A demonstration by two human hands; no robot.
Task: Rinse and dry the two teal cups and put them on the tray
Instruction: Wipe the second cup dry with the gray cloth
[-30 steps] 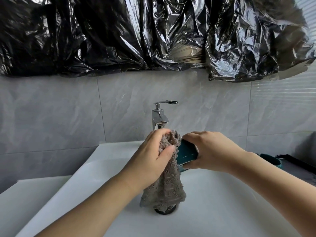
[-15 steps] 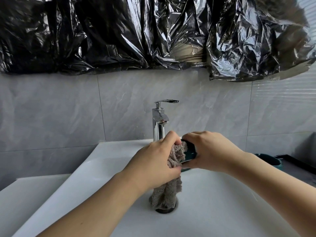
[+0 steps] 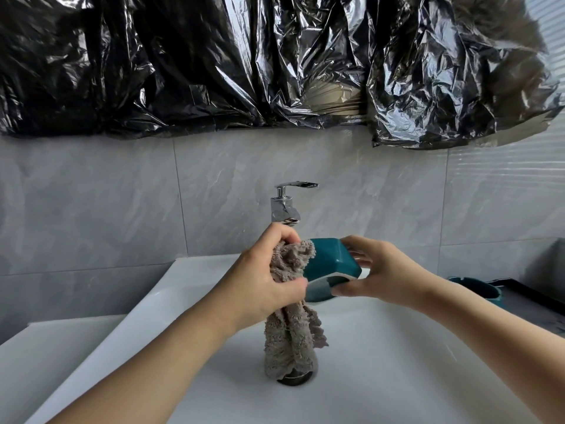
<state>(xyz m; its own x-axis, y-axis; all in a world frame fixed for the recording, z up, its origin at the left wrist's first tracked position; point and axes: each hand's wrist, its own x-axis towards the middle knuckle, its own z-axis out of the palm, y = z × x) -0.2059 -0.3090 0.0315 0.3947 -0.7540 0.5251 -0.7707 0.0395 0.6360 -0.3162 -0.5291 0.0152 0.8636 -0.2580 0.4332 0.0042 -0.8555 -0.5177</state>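
A crumpled black plastic sheet (image 3: 214, 65) covers the upper part of the grey tiled wall (image 3: 91, 203). Below it lies a white sink (image 3: 382, 377), wide and shallow, with a dark round drain (image 3: 295, 377) in its middle. A chrome faucet (image 3: 284, 206) stands at the back edge of the sink, and no water is seen coming from it.

At the far right edge there is a dark tray (image 3: 532, 296). The second teal cup (image 3: 477, 288) stands at the tray's near end, partly hidden behind the right forearm.

Over the sink, the 2 hands meet in front of the faucet. The left hand (image 3: 263, 286) is closed around a grey-brown cloth (image 3: 290, 332). The top of the cloth is pressed against the side of the first teal cup (image 3: 330, 261), and its long end hangs down and reaches the drain. The right hand (image 3: 382, 273) holds this cup by its end, with the fingers above and the thumb below. The cup is tilted on its side, above the basin and not touching it, and a pale edge shows at its lower part.
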